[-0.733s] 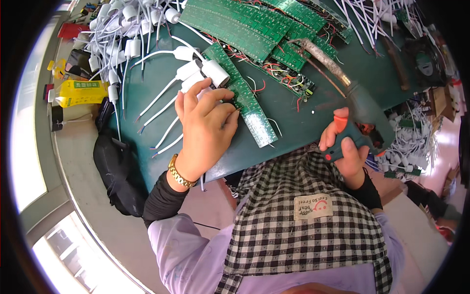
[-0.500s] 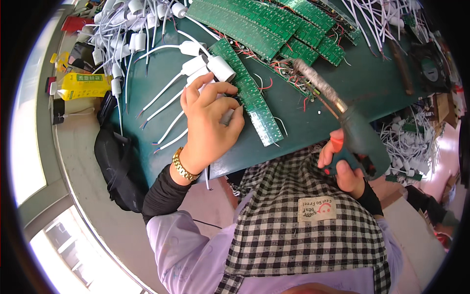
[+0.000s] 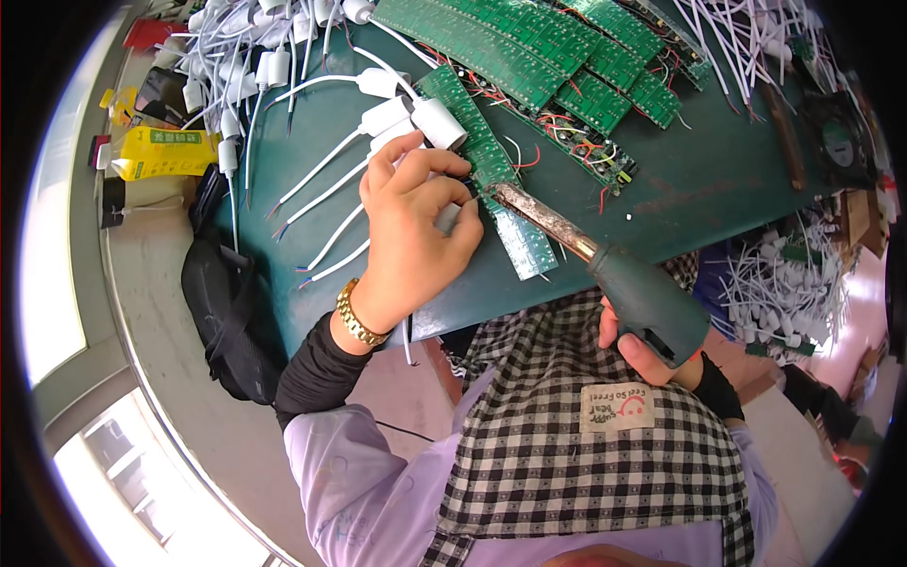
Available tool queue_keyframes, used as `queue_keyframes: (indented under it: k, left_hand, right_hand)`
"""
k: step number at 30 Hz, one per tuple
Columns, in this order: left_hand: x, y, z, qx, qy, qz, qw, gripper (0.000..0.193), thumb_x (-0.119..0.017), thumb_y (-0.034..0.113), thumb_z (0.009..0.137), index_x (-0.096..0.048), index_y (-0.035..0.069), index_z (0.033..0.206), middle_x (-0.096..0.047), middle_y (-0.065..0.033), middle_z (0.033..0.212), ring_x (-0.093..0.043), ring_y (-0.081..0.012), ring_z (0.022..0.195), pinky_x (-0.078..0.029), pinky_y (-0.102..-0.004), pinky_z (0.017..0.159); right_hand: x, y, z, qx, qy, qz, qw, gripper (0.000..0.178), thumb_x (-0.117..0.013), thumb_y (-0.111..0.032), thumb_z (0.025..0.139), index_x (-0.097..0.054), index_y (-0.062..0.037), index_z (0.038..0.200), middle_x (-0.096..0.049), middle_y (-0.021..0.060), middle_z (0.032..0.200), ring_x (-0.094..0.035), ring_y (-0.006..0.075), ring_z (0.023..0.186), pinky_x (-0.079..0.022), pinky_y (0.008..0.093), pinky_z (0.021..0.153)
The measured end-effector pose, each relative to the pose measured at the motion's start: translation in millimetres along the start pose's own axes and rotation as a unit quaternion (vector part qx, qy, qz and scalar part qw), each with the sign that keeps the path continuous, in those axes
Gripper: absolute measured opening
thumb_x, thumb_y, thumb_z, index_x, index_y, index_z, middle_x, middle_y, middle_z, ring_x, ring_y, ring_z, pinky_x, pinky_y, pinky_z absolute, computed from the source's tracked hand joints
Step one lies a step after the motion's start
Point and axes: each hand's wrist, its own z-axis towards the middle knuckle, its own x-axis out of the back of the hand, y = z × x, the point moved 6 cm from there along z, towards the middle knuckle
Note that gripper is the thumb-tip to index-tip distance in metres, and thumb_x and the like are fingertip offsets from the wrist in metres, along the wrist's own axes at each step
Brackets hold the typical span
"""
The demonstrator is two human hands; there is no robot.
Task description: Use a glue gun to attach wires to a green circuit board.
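A narrow green circuit board (image 3: 519, 242) lies slantwise on the dark green table. My left hand (image 3: 412, 227) rests at the board's left edge, thumb and fingertips pinched together; what they hold is too small to make out. Part of a white piece shows in the gap behind the fingers. My right hand (image 3: 644, 357) grips a soldering iron (image 3: 652, 307) with a thick dark handle. Its crusted metal tip is over the board, close to my left fingertips; whether it touches cannot be told. White lamp caps (image 3: 438, 123) with white cables lie beside my left hand.
Overlapping green circuit boards (image 3: 510, 47) with red and white wires lie at the back. A heap of white capped cables (image 3: 248, 71) sits far left, near a yellow pouch (image 3: 165, 151). More cables (image 3: 789, 283) are piled right. A black bag (image 3: 222, 321) hangs at the left edge.
My right hand has swung the soldering iron left and down, from above the wires to the board by my left fingers. My left hand keeps its pinch, shifted slightly right in view.
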Motion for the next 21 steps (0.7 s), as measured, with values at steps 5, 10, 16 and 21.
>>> queue_keyframes:
  k: [5, 10, 16, 21]
  left_hand:
    - [-1, 0, -1, -0.008, 0.01, 0.002, 1.0, 0.011, -0.066, 0.002, 0.061, -0.06, 0.008, 0.068, -0.059, 0.0003, 0.097, -0.043, -0.0345, 0.113, -0.033, -0.0456, 0.09]
    - [1, 1, -1, -0.002, 0.01, 0.015, 1.0, 0.009, -0.065, 0.002, 0.061, -0.06, 0.006, 0.068, -0.06, -0.0019, 0.098, -0.044, -0.0347, 0.113, -0.036, -0.0435, 0.093]
    - [-1, -1, 0, -0.018, 0.018, 0.003, 1.0, 0.009, -0.066, 0.002, 0.062, -0.06, 0.007, 0.067, -0.06, -0.0005, 0.097, -0.044, -0.0345, 0.112, -0.034, -0.0459, 0.09]
    - [-2, -3, -2, -0.021, 0.022, -0.007, 1.0, 0.009, -0.066, 0.003, 0.062, -0.06, 0.008, 0.067, -0.059, 0.0008, 0.097, -0.044, -0.0342, 0.112, -0.03, -0.0486, 0.088]
  right_hand:
    - [0, 0, 3, -0.018, -0.009, -0.059, 0.998, 0.037, -0.053, -0.021, 0.086, -0.043, 0.0029, 0.113, -0.055, 0.0117, 0.084, -0.055, 0.0162, 0.07, -0.047, 0.0295, 0.063]
    - [1, -6, 8, -0.036, 0.0, -0.018, 0.999, 0.038, -0.055, -0.023, 0.086, -0.044, 0.0011, 0.112, -0.054, 0.0109, 0.082, -0.055, 0.0167, 0.07, -0.048, 0.0299, 0.063]
    - [2, -19, 16, -0.052, 0.036, 0.114, 0.991, 0.052, -0.056, -0.03, 0.087, -0.036, 0.0013, 0.123, -0.052, 0.0104, 0.079, -0.055, 0.0189, 0.07, -0.048, 0.0313, 0.064]
    - [5, -18, 13, -0.015, 0.069, 0.142, 0.987, 0.052, -0.055, -0.02, 0.085, -0.039, 0.0062, 0.127, -0.056, 0.0113, 0.088, -0.055, 0.016, 0.072, -0.047, 0.0303, 0.065]
